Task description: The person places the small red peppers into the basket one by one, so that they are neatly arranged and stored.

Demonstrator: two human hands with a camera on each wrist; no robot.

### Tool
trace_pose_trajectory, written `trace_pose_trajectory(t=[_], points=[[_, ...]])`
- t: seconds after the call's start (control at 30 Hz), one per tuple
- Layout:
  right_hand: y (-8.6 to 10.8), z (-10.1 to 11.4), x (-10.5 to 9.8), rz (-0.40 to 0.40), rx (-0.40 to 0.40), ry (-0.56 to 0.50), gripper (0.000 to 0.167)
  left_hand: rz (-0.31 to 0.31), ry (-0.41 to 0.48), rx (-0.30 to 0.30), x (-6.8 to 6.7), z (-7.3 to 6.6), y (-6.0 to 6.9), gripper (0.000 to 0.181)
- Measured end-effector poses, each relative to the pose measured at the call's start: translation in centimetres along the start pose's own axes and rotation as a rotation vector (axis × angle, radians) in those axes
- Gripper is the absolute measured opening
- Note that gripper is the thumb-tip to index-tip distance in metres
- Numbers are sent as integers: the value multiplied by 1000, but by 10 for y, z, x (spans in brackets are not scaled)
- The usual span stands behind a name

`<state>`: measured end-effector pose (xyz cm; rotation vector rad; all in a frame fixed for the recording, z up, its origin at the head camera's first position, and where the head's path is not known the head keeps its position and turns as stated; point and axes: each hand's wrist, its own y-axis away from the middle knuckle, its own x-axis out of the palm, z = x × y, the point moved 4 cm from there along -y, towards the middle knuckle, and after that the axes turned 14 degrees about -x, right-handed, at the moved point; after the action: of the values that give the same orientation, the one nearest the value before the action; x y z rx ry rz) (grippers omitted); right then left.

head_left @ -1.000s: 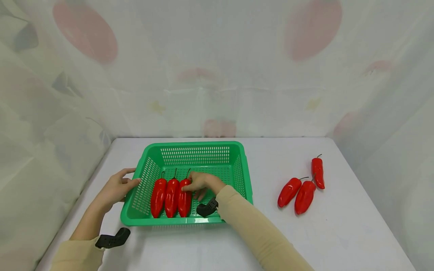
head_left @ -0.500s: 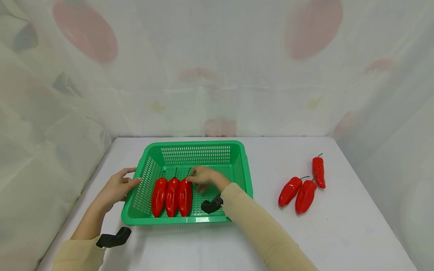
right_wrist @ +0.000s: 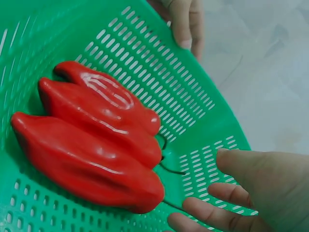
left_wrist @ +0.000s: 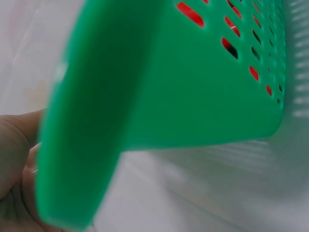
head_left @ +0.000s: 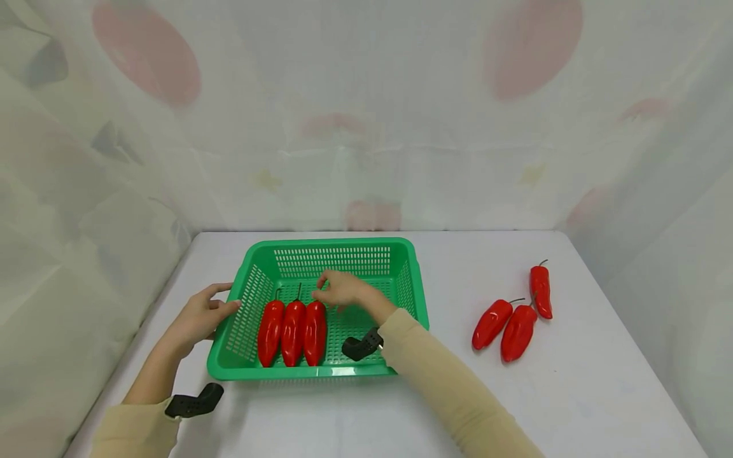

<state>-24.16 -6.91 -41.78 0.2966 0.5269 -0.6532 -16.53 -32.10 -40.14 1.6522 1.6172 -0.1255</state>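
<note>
Three red peppers lie side by side, stems pointing away, in the left half of a green basket (head_left: pixel 420 299): a left one (head_left: pixel 270 334), a middle one (head_left: pixel 293 334) and a right one (head_left: pixel 315 334). My left hand (head_left: pixel 197 316) grips the basket's left rim, thumb over the edge; in the left wrist view the rim hides part of it. My right hand (head_left: pixel 349 289) hovers inside the basket by the stem end of the right pepper. In the right wrist view, its thumb and fingers (right_wrist: pixel 231 195) are apart, with a stem beside a fingertip; whether they touch is unclear.
Three more red peppers lie on the white table (head_left: pixel 446 407) to the right of the basket: a front pair (head_left: pixel 518 334) and one (head_left: pixel 540 292) farther back. A pale printed curtain (head_left: pixel 366 127) closes off the back and sides.
My right hand has let go of the right pepper and moved up and slightly back towards its stem end. The left hand stays on the rim, and the peppers lie as before.
</note>
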Motion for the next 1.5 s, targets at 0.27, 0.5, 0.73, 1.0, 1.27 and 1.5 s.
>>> trace_pose_trajectory(t=[0.27, 0.5, 0.73, 1.0, 1.27, 1.5], points=[[4, 12, -11, -47, -87, 89, 36, 5, 2, -3, 0, 1, 1, 68], [14, 27, -28, -128, -157, 105, 36, 8, 10, 3, 0, 1, 0, 68], [24, 36, -42, -227, -246, 102, 37, 16, 15, 1, -1, 1, 0, 69], [37, 39, -53, -319, -329, 120, 37, 4, 11, 2, -1, 1, -1, 68], [56, 42, -64, -394, -368, 116, 35, -5, 4, -4, -1, 2, -1, 67], [79, 46, -73, -483, -402, 71, 35, -10, 0, 5, -2, 2, 1, 67]])
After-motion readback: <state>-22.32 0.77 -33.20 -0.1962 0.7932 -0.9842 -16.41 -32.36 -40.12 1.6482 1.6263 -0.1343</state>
